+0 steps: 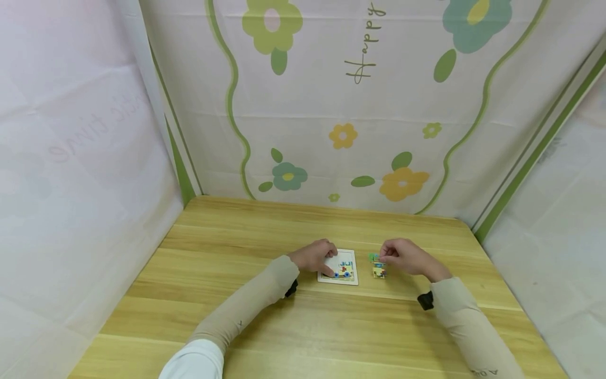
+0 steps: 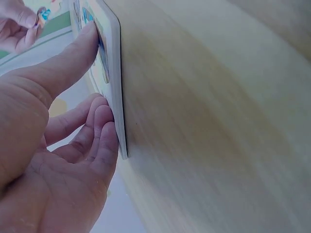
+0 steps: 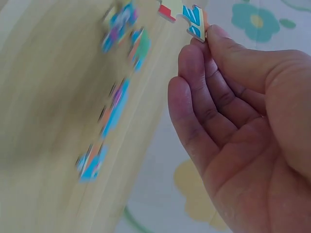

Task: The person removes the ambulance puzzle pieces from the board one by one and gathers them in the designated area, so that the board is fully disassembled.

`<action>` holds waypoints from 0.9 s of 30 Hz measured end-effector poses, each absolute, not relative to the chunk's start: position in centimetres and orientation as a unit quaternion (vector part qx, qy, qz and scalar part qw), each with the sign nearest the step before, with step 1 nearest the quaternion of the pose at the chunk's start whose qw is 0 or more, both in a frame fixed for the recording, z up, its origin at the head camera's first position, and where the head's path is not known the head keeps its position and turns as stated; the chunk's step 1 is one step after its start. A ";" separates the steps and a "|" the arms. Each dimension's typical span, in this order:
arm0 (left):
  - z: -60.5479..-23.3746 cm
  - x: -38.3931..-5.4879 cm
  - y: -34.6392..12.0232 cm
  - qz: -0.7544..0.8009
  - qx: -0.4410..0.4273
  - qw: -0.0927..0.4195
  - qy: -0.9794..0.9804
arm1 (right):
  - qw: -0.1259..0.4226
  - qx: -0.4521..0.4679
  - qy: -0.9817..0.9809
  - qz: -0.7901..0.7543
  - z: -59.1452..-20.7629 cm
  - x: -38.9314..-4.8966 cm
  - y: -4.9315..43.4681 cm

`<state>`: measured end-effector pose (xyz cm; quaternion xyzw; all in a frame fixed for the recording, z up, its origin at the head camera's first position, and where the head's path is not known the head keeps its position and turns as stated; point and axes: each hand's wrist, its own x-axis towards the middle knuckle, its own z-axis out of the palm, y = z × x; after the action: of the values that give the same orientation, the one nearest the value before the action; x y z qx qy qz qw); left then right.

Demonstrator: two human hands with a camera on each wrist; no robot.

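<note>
My left hand (image 1: 314, 256) is at the left side of a small white-framed jigsaw board (image 1: 350, 254) that lies on the table. In the left wrist view its thumb (image 2: 80, 48) presses on the board's face, with the curled fingers against the board's edge. The board carries a picture of a yellow vehicle with blue wheels (image 1: 347, 274). To the right of the board, my right hand (image 1: 404, 256) pinches a jigsaw piece (image 3: 195, 22) between thumb and forefinger. That piece has blue, white and red parts and a notched outline.
Several loose jigsaw pieces (image 3: 114, 107) lie on the wooden table (image 1: 293, 326), blurred in the right wrist view. A yellow piece (image 1: 379, 272) is just below the right hand's fingers. A flowered cloth (image 1: 303, 105) hangs behind the table, with pale cloth at both sides.
</note>
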<state>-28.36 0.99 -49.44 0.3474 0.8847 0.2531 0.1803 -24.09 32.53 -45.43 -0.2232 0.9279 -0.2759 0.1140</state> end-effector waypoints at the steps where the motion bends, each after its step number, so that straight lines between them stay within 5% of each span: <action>1: -49.4 -28.3 1.0 0.253 0.348 0.180 0.885 | 0.112 -0.218 0.929 -0.276 -45.5 -23.9 33.2; 12: -49.5 -28.3 1.1 0.245 0.347 0.178 0.888 | 0.113 -0.193 0.930 -0.292 -45.6 -23.0 37.3; 27: -49.4 -28.2 1.1 0.253 0.348 0.181 0.885 | 0.127 -0.194 0.925 -0.300 -48.1 -23.9 37.0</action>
<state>-28.25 1.06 -49.40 0.3477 0.8846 0.2528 0.1807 -23.90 37.01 -48.10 -0.1936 0.9253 -0.3003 0.1269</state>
